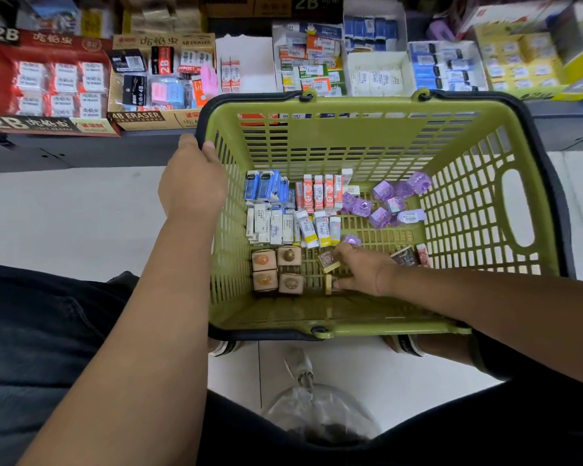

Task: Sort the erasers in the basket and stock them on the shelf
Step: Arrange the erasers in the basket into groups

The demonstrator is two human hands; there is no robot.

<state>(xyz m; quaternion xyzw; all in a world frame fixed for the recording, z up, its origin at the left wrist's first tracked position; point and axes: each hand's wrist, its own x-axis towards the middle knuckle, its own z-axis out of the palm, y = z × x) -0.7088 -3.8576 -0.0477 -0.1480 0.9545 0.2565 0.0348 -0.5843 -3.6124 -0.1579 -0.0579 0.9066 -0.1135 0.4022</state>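
Observation:
A green plastic basket (485, 230) sits on the floor in front of the shelf. Inside lie grouped erasers: blue ones (266, 185), red-and-white ones (318, 191), white ones (270, 225), yellow-banded ones (317, 228), purple ones (389, 201) and several beige square ones (276, 270). My left hand (192, 183) grips the basket's left rim. My right hand (360, 270) is down inside the basket, fingers pinching a small beige eraser (327, 262) near the front; another (329, 284) lies just below the fingers.
The low shelf (283, 68) behind the basket holds open display boxes of erasers: red 2B box (44, 85) at left, 4B box (159, 79), white boxes in the middle, yellow box (519, 58) at right. White tiled floor (64, 213) lies left. My knees flank the basket.

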